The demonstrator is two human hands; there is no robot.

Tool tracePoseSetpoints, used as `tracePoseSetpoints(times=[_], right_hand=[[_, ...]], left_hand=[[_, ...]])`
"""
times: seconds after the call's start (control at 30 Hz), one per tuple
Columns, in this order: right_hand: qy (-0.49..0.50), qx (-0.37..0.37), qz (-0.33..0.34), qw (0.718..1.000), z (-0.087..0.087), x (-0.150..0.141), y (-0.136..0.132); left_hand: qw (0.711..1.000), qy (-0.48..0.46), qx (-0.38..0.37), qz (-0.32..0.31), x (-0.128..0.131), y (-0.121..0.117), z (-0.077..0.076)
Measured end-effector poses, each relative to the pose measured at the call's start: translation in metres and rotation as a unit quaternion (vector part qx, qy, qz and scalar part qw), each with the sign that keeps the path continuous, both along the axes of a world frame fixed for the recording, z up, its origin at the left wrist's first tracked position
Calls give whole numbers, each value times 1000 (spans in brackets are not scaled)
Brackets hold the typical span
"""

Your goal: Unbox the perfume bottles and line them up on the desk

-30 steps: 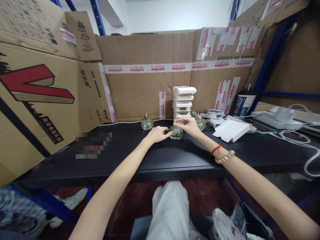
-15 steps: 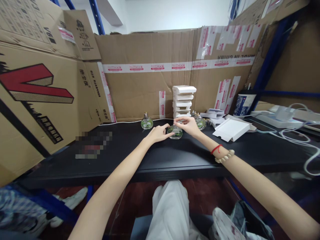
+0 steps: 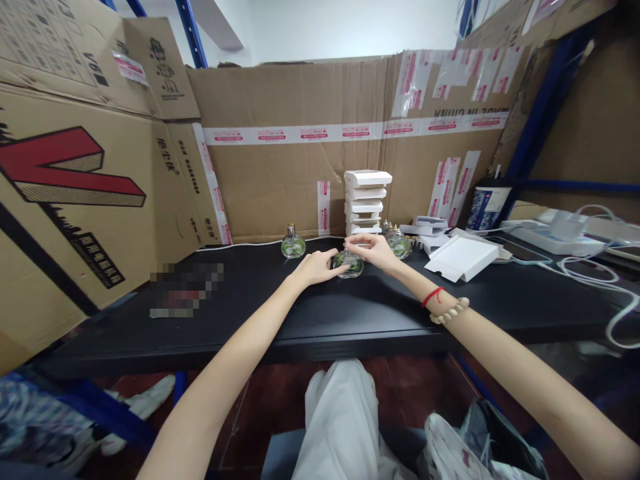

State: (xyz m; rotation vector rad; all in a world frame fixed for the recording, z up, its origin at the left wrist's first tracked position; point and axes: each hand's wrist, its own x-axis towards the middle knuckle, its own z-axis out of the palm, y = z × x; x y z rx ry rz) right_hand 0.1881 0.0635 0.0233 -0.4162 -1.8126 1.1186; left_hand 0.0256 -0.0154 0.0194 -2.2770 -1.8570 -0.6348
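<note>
A small round glass perfume bottle point(image 3: 349, 265) with green inside stands on the black table in front of me. My left hand point(image 3: 316, 268) grips its body from the left, thumb across the front. At the bottle's neck, the fingers of my right hand point(image 3: 374, 251) are pinched together from the right; whatever small part they hold is covered by the fingertips. To the left stands a similar perfume bottle point(image 3: 293, 244) with a shiny metallic cap. More such perfume bottles point(image 3: 399, 244) stand just behind my right hand, partly hidden by it.
Behind my hands rises a stack of white trays point(image 3: 369, 193). Opened white boxes point(image 3: 465, 255) lie to the right, near a patterned cup point(image 3: 489, 203) and white cables with a power strip point(image 3: 563, 230). Cardboard walls point(image 3: 280, 180) enclose the black table point(image 3: 250, 293) at the back and left.
Both hands stay on the bottle in nearly the same pose. The whole view has shifted very slightly.
</note>
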Motion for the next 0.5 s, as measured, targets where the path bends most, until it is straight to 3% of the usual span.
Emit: tracePoseSetpoints(times=[0.5], right_hand=[[6, -31, 18, 999, -3, -1, 1]], left_hand=[[1000, -1, 7, 0, -1, -1, 0]])
